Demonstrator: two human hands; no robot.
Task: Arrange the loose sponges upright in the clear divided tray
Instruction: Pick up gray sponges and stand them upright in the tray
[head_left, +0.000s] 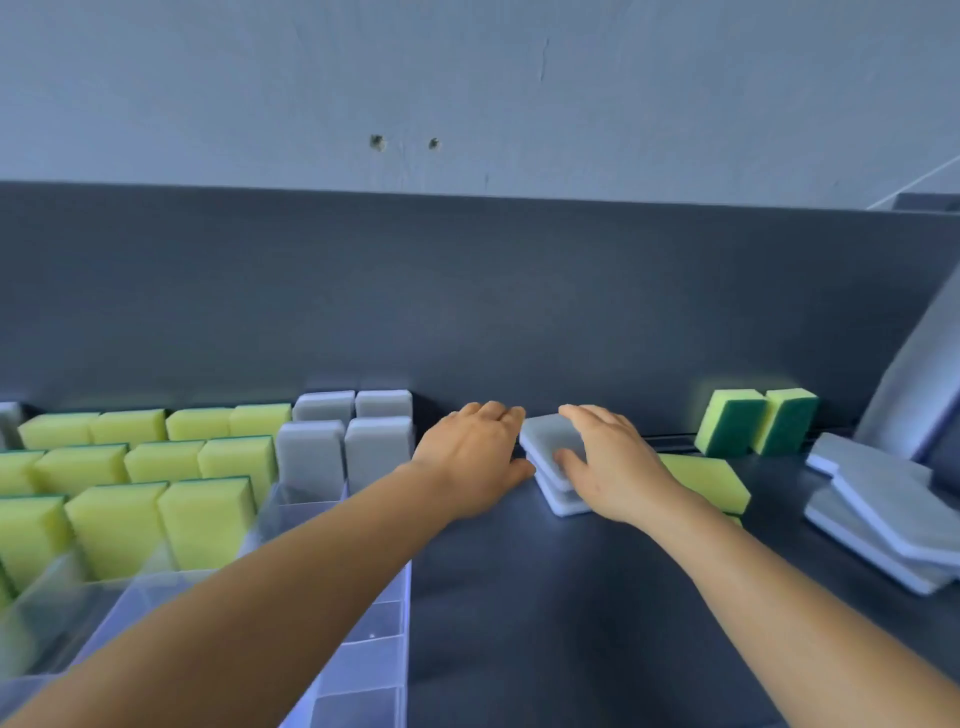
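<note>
A clear divided tray (363, 670) sits at the lower left, with several yellow sponges (208, 525) and grey sponges (376, 457) standing upright in its compartments. Just right of the tray lies a small stack of grey sponges (550, 439) on the dark table. My left hand (470, 457) touches the stack's left side with fingers spread. My right hand (608, 465) rests on top of the stack, thumb at its front edge. A yellow sponge (706, 480) lies flat behind my right wrist.
Two yellow-and-green sponges (756, 423) stand upright at the back right against the dark backboard. A loose pile of grey sponges (883, 514) lies at the far right. The tray's near compartments (358, 712) hold nothing.
</note>
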